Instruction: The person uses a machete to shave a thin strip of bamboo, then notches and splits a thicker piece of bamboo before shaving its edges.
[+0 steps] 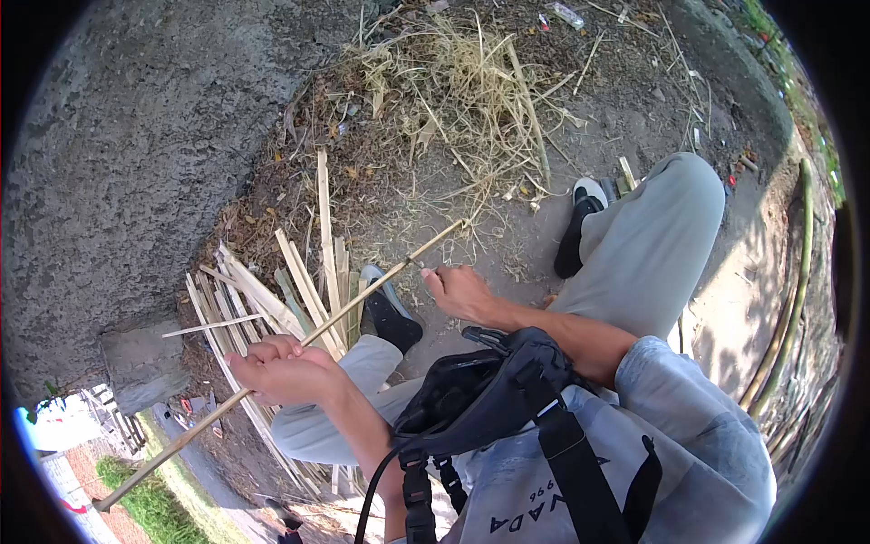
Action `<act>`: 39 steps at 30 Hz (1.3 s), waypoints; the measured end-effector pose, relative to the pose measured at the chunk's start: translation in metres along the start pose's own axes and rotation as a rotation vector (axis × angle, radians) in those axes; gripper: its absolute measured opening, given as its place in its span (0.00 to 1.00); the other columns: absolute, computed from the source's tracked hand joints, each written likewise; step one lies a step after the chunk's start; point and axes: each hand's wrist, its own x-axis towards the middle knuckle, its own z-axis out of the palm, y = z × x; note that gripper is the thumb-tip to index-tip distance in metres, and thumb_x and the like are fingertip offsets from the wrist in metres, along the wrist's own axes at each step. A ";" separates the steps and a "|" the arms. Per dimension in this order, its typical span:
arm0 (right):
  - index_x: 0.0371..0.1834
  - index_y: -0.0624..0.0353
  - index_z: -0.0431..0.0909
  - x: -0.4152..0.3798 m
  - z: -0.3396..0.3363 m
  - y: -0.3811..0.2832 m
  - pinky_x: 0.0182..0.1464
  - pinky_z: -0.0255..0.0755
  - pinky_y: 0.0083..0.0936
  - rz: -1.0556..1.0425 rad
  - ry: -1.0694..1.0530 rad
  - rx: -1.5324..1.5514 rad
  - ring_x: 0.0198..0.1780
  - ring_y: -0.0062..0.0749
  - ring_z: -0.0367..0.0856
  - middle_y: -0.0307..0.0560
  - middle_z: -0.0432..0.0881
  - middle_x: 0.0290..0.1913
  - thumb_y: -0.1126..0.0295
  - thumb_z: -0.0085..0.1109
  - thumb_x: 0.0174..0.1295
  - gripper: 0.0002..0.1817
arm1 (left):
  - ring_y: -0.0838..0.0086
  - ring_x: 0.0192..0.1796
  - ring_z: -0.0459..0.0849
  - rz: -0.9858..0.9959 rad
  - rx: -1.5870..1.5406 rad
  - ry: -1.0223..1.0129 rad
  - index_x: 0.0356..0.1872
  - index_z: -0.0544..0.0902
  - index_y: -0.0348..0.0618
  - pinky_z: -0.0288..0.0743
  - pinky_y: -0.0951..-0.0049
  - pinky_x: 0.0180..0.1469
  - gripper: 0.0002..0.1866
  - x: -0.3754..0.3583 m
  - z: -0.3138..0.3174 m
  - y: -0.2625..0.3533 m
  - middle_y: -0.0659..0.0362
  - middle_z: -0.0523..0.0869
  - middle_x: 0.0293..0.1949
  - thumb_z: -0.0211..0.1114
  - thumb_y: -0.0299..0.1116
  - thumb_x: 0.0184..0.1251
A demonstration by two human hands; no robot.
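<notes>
A long thin bamboo stick (pixel 362 296) slants from the lower left up to the middle of the view. My left hand (pixel 288 370) is closed around it at about its middle, palm side up. Close to the stick's upper end is my right hand (pixel 458 292), its fingers curled in and the thumb pointing toward the stick. Something small and dark shows at the thumb tip, against the stick; what it is I cannot make out. Split bamboo strips (pixel 313 295) lie in a bundle below and behind the stick, beside my shoe (pixel 390 313).
A heap of pale shavings (pixel 462 86) lies on the dirt ahead. A rough concrete wall (pixel 154 136) rises at the left, with a concrete block (pixel 140 358) at its foot. Long poles (pixel 797 272) lie at the far right. A black bag (pixel 480 390) hangs at my front.
</notes>
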 end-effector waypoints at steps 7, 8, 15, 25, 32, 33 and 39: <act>0.34 0.70 0.81 0.031 0.006 0.049 0.46 0.75 0.56 0.160 -0.005 -0.132 0.38 0.71 0.81 0.75 0.80 0.29 0.50 0.41 0.72 0.30 | 0.81 0.13 0.53 -0.001 0.010 0.050 0.18 0.55 0.52 0.48 0.79 0.15 0.23 0.012 -0.007 -0.003 0.68 0.54 0.13 0.51 0.39 0.75; 0.34 0.70 0.82 0.032 0.009 0.047 0.46 0.75 0.56 0.107 0.011 -0.104 0.38 0.71 0.82 0.75 0.81 0.29 0.50 0.41 0.72 0.30 | 0.82 0.13 0.53 0.014 -0.002 0.029 0.18 0.56 0.52 0.48 0.79 0.15 0.23 0.012 -0.007 -0.004 0.68 0.54 0.13 0.51 0.39 0.75; 0.32 0.70 0.82 0.018 0.025 0.052 0.47 0.74 0.54 0.127 0.019 -0.066 0.39 0.69 0.82 0.73 0.81 0.30 0.49 0.41 0.72 0.32 | 0.80 0.12 0.53 -0.049 -0.021 -0.010 0.15 0.54 0.54 0.46 0.79 0.14 0.25 0.028 -0.019 -0.013 0.67 0.53 0.12 0.51 0.40 0.75; 0.31 0.69 0.84 0.017 -0.009 -0.001 0.39 0.76 0.49 -0.035 0.115 -0.047 0.31 0.60 0.83 0.63 0.82 0.24 0.48 0.51 0.68 0.29 | 0.79 0.19 0.62 -0.222 -0.140 -0.338 0.27 0.60 0.51 0.61 0.79 0.28 0.21 0.035 -0.008 0.009 0.67 0.63 0.18 0.48 0.50 0.79; 0.46 0.67 0.80 0.014 -0.055 -0.026 0.32 0.73 0.42 -0.151 0.228 0.060 0.25 0.54 0.81 0.57 0.79 0.20 0.57 0.60 0.65 0.21 | 0.82 0.17 0.59 -0.043 -0.375 -0.389 0.19 0.65 0.51 0.53 0.79 0.21 0.24 0.041 0.006 0.027 0.67 0.64 0.17 0.55 0.49 0.77; 0.49 0.67 0.79 0.012 -0.061 -0.032 0.30 0.72 0.40 -0.187 0.276 0.087 0.24 0.51 0.79 0.56 0.79 0.20 0.58 0.61 0.65 0.21 | 0.83 0.17 0.59 -0.031 -0.384 -0.437 0.18 0.64 0.52 0.52 0.80 0.20 0.25 0.037 0.008 0.030 0.67 0.64 0.16 0.53 0.51 0.77; 0.57 0.67 0.76 0.026 -0.066 -0.015 0.28 0.68 0.39 -0.385 0.425 0.040 0.20 0.43 0.75 0.58 0.77 0.20 0.62 0.60 0.65 0.23 | 0.80 0.15 0.52 0.030 -0.400 -0.693 0.11 0.59 0.53 0.47 0.76 0.21 0.33 0.020 0.011 0.035 0.67 0.56 0.11 0.42 0.59 0.78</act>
